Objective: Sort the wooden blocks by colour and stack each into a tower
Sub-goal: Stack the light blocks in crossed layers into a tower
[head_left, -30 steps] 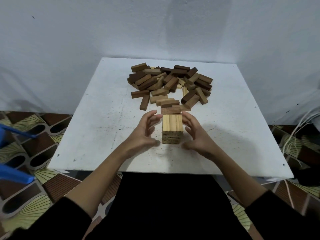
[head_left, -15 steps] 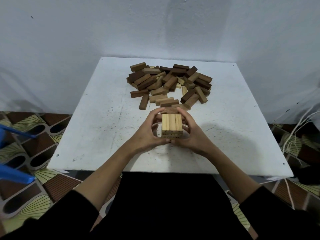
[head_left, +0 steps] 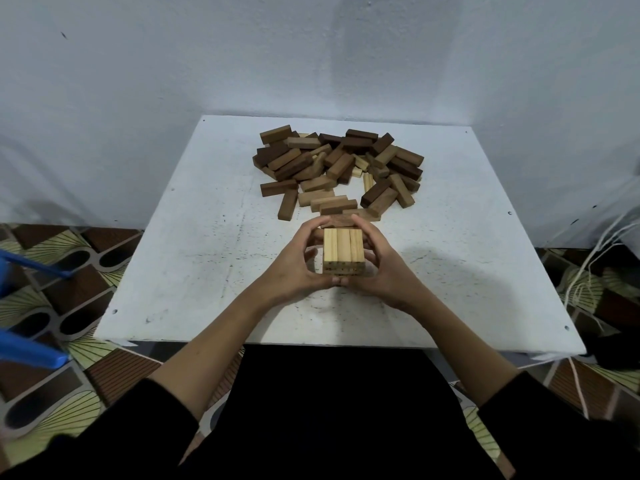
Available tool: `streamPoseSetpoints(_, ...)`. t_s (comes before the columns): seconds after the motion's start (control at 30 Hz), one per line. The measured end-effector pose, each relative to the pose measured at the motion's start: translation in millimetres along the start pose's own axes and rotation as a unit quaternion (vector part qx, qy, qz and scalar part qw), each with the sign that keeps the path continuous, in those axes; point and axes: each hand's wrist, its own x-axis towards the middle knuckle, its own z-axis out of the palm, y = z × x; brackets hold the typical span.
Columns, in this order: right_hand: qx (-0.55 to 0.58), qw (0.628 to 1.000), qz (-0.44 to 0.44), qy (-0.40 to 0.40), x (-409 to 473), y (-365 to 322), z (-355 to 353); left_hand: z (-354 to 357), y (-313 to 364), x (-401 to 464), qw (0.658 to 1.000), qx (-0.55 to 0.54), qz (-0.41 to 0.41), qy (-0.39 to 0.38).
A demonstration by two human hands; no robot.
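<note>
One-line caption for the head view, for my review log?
Both hands, left and right, cup a short pale-block tower on the white table, before the unsorted block pile.

A square white table (head_left: 194, 271), its top scuffed and speckled with dark marks, stands against a pale wall over a patterned tile floor (head_left: 62, 292). Directly on it lie two groups of wood — a loose heap of blocks (head_left: 341, 168) in dark, mid-brown and pale tones toward the far edge, many overlapping, a few lying singly at the heap's near side — and, nearer the front, a short pale tower (head_left: 343, 251) with three blocks side by side on top, standing upright just before the heap's nearest blocks.
</note>
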Motion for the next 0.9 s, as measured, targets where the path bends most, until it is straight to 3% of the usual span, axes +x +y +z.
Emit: streamPoseSetpoints(0.9, -0.001, 1.000, -0.012, -0.013, 2.0, 4.6, -2.4, 1.8, -5.8, -0.6, 1.000, 0.009, 0.002, 0.007)
